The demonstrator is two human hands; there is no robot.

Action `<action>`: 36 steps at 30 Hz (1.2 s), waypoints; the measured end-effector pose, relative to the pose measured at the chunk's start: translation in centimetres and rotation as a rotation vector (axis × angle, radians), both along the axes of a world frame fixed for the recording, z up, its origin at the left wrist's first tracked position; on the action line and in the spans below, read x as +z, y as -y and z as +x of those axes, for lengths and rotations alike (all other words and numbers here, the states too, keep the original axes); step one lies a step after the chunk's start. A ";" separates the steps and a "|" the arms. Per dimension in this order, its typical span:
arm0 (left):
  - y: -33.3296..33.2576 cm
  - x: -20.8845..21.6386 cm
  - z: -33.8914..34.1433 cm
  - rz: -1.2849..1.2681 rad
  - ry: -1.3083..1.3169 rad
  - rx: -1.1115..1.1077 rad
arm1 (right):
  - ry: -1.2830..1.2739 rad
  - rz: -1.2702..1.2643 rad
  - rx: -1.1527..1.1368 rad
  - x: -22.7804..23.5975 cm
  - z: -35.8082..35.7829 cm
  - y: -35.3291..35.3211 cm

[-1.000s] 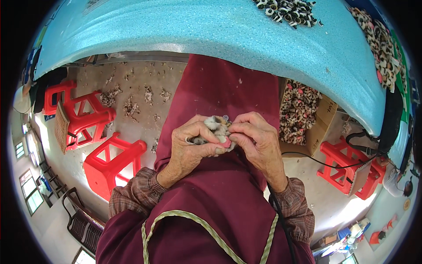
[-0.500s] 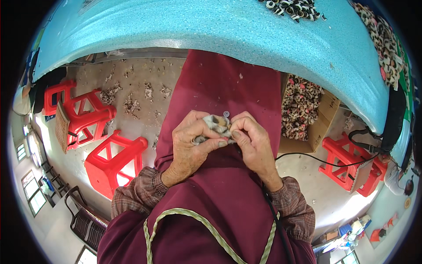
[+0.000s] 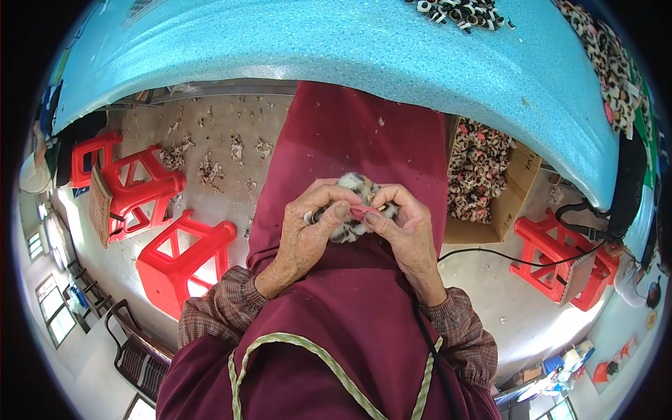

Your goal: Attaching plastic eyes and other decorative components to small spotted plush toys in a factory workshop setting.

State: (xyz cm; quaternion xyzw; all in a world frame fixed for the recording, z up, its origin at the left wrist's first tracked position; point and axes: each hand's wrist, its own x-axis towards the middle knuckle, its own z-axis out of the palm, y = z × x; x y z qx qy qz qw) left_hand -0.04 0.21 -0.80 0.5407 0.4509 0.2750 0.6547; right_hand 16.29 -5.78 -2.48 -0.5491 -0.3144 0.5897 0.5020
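Note:
Above the maroon apron (image 3: 350, 294), both my hands grip a small furry plush piece (image 3: 346, 233), white with black and tan patches. My left hand (image 3: 301, 231) is closed on its left side, thumb and fingers pinching a pink strip (image 3: 361, 211) at its middle. Against the left fingers shows a small black-and-white part (image 3: 310, 218); whether it is fixed to the plush piece I cannot tell. My right hand (image 3: 407, 227) pinches the other end of the pink strip, its thumb tip close to the left thumb. The fingers hide much of the plush underside.
A blue speckled table (image 3: 315, 42) spans the far side, bearing a heap of small black-and-white parts (image 3: 462, 12) and a furry pile (image 3: 605, 63). Beneath its right side stands a cardboard box (image 3: 514, 192) of furry pieces. Red stools (image 3: 183, 262) stand left and right (image 3: 535, 262). Scraps (image 3: 210, 168) litter the floor.
The plush piece has been turned, and its pink strip now faces up between my thumbs. My right hand has shifted slightly; the small grey disc beyond the fingers no longer shows there.

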 end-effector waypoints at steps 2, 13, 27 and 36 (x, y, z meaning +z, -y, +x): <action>0.0 0.8 0.3 0.087 -0.061 0.046 | -0.031 0.059 -0.049 -0.3 -0.1 -0.1; -1.2 2.1 -0.5 0.467 -0.380 -0.073 | 0.216 0.176 0.001 0.5 1.1 0.0; 0.8 -1.6 -0.3 -0.512 0.194 0.123 | 0.163 0.143 0.089 0.3 0.7 0.4; 0.9 -1.8 -0.1 -0.237 -0.054 0.036 | -0.051 -0.038 0.121 -0.1 1.1 0.2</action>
